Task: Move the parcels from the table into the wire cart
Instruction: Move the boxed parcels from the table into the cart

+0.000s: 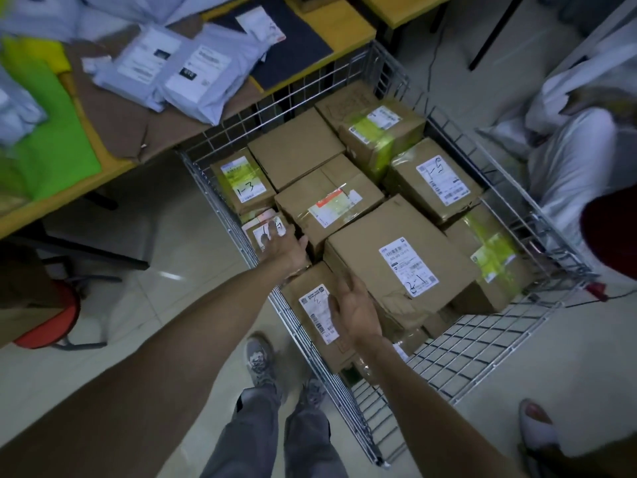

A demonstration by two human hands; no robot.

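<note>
While both arms reach over the wire cart, the left hand spreads straight fingers on or just above a small labelled parcel against the cart's left edge; blur hides any contact. Beside it the right hand hangs released, fingers loose, over a labelled carton by the near-left corner, grasping nothing. More cardboard parcels fill the cart, and grey poly mailers lie near the table edge next to the cart.

Boxes fill the wire cart, right of the table.

One wire cart — at least ten cardboard boxes
</note>
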